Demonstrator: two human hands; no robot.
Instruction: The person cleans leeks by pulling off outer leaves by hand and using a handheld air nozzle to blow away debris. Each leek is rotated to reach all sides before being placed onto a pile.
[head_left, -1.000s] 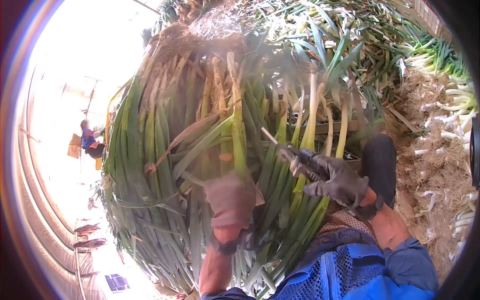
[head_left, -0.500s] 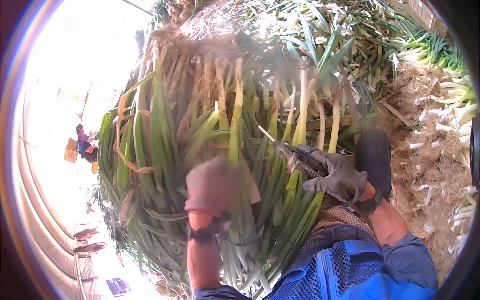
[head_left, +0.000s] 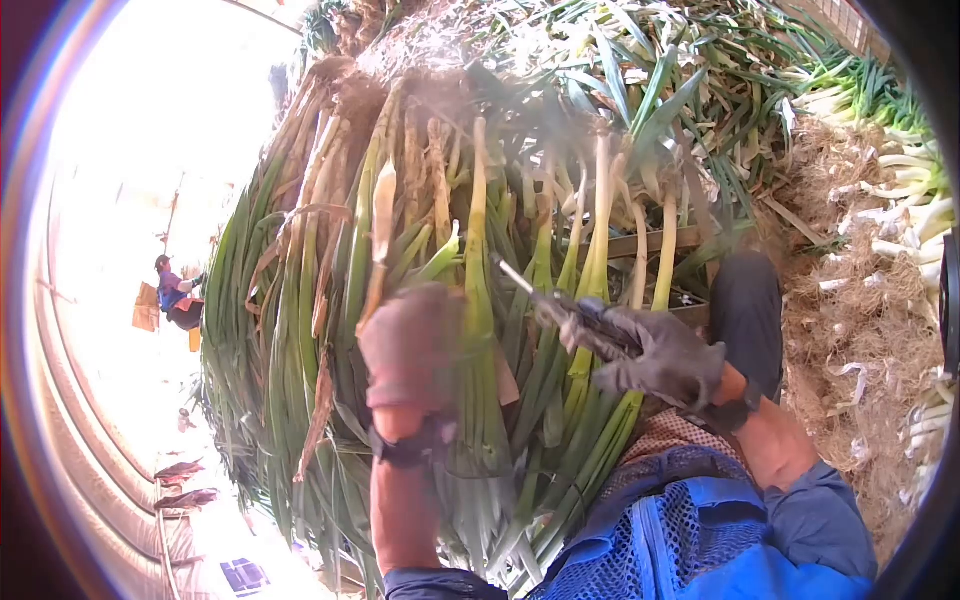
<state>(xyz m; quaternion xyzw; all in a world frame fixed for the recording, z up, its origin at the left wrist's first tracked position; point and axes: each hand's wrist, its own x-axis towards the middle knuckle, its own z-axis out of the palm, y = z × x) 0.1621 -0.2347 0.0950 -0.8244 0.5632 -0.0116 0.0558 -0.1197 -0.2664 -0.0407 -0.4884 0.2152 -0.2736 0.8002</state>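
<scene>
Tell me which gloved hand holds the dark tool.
The right hand, nearer the knee: it grips the dark tool. The left hand, blurred over green stalks, shows no such tool.

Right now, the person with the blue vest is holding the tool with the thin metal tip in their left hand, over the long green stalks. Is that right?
Not quite: the hand is wrong. The head view shows the tool in the right hand, over the long green stalks. The vest is indeed blue.
</scene>
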